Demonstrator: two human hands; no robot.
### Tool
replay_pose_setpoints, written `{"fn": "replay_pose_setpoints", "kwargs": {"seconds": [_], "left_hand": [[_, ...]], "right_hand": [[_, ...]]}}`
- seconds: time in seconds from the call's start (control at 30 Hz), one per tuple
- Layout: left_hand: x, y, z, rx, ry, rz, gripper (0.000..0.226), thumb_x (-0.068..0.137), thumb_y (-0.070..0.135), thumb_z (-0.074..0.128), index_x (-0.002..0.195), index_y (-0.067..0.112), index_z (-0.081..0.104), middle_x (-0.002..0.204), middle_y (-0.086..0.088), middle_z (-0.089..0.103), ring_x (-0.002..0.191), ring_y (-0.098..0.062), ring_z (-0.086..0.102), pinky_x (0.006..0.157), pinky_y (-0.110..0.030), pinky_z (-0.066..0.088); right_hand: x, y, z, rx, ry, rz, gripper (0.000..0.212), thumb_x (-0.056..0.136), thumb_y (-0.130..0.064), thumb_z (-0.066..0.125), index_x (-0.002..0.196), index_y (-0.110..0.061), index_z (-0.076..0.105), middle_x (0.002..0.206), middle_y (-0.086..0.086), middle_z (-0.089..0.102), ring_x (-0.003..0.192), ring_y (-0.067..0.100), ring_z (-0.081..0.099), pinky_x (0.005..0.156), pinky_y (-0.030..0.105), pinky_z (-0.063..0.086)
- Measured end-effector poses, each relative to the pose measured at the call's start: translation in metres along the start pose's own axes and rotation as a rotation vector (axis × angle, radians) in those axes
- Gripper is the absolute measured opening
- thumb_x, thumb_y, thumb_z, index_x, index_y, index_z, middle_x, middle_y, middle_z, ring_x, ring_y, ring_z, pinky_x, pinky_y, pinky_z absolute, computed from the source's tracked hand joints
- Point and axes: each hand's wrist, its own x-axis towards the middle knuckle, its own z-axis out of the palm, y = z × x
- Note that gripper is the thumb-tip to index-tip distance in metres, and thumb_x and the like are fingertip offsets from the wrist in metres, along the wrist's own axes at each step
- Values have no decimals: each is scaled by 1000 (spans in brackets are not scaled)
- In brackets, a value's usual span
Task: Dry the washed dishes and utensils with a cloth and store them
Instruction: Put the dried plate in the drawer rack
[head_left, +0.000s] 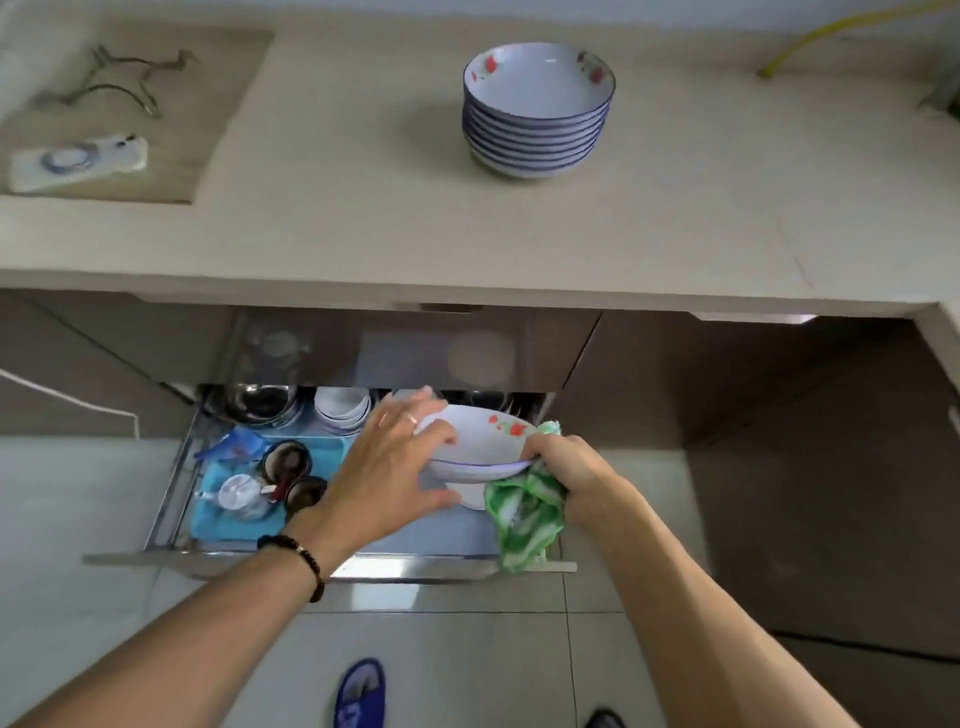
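Bowl (480, 441) held over open drawer (332, 564) — likely for stowing. Left hand (387, 467) clasped on near-left rim, steadying. Right hand (563, 467) gripped on right rim, green cloth (524, 514) bunched against it. Stacked bowls (537, 111) waiting on counter (363, 234).

Soft daylight, blurry (edges warped).
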Motion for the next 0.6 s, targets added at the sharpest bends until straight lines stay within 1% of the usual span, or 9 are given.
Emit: {"fn": "replay_pose_setpoints", "kwargs": {"seconds": [0.07, 0.1, 0.17, 0.23, 0.3, 0.37, 0.5, 0.57, 0.6], "left_hand": [[-13, -34, 5, -283, -32, -377, 107, 53, 78, 76, 140, 23, 45, 160, -4, 23, 146, -22, 27, 116, -37, 25], [-18, -50, 11, -429, -5, -543, 111, 62, 80, 71, 149, 22, 34, 163, -1, 14, 147, -20, 24, 117, -38, 26], [-20, -86, 29, -618, 70, -852, 96, 82, 63, 69, 154, 15, 26, 160, -5, 24, 145, -23, 30, 114, -37, 28], [-24, -130, 57, -732, 74, -1086, 73, 79, 46, 69, 137, 8, 46, 138, -14, 53, 124, -31, 53, 103, -41, 45], [-31, -161, 82, -850, 35, -1185, 32, 82, 27, 66, 107, 8, 61, 102, -15, 68, 88, -26, 65, 82, -45, 60], [-41, -188, 110, -858, -3, -1223, 8, 87, 8, 62, 94, 9, 64, 82, -12, 67, 68, -21, 61, 60, -33, 58], [-51, -232, 162, -810, -82, -1220, 15, 85, -3, 61, 84, 12, 63, 69, -8, 65, 54, -18, 60, 46, -24, 51], [-52, -248, 187, -774, -110, -1196, 22, 84, -5, 63, 82, 17, 63, 73, -5, 67, 59, -20, 63, 50, -28, 56], [-51, -253, 198, -754, -122, -1185, 24, 83, -5, 64, 82, 19, 63, 77, -4, 68, 61, -22, 64, 53, -30, 58]], "right_hand": [[32, 16, 40, 26, -5, 16, 28, 80, -2, 57, 107, 6, 58, 68, 20, 63, 56, 32, 64, 62, 45, 59], [48, 24, 58, 29, -4, 32, 33, 79, -3, 58, 112, 3, 55, 76, 22, 63, 60, 34, 65, 67, 50, 60], [79, 42, 87, 49, 14, 61, 35, 79, -5, 60, 113, -1, 53, 79, 23, 60, 58, 34, 64, 64, 50, 60], [111, 62, 115, 58, 33, 82, 27, 80, -5, 60, 106, -1, 55, 72, 20, 59, 52, 30, 61, 56, 39, 56], [136, 79, 134, 55, 31, 110, 21, 80, -4, 60, 100, 0, 58, 68, 19, 58, 50, 29, 60, 54, 35, 53], [161, 100, 150, 24, 31, 141, 15, 79, 0, 60, 94, 2, 59, 66, 18, 56, 48, 29, 57, 53, 34, 52], [210, 139, 172, -100, 27, 198, 21, 65, -3, 71, 82, 2, 60, 61, 15, 55, 52, 29, 56, 60, 38, 54], [236, 154, 178, -227, 48, 189, 37, 55, -9, 77, 88, 2, 64, 80, 20, 64, 76, 35, 66, 79, 47, 60], [248, 161, 180, -288, 73, 178, 42, 60, -8, 80, 97, 3, 64, 94, 22, 67, 90, 36, 68, 87, 48, 59]]}}
